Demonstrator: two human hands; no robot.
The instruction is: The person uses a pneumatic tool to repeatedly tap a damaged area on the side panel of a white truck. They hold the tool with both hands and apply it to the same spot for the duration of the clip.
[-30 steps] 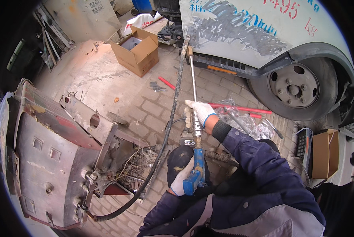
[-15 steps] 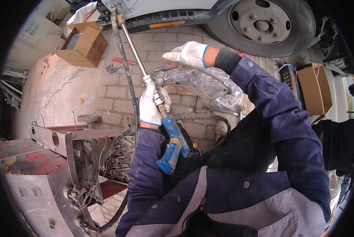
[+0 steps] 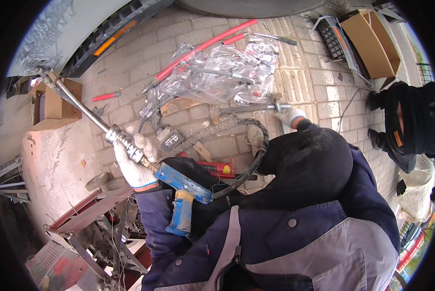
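Observation:
My left hand (image 3: 136, 162), in a white glove, is closed around the silver spring-like section of a slide-hammer dent puller (image 3: 181, 178). Its blue pistol grip hangs near my lap. The long steel rod slants up and left, its end close to the pale vehicle panel (image 3: 77, 39); whether it touches I cannot tell. Low beyond my right knee, my gloved right hand (image 3: 291, 118) is at the crosspiece of a T-shaped steel bar tool (image 3: 251, 108) on the paving. Its fingers are partly hidden, so a grip cannot be made out.
Clear plastic wrap (image 3: 222, 72), a red bar (image 3: 203, 51) and a cordless power tool (image 3: 169, 138) lie ahead. Cardboard boxes stand left (image 3: 64, 109) and right (image 3: 370, 46). A rusty red metal machine (image 3: 64, 257) sits lower left; another person (image 3: 411, 121) is at right.
My right hand has dropped from raised in front of me to the T-shaped tool on the ground. My left hand still holds the dent puller, now slanting further left. The view has shifted.

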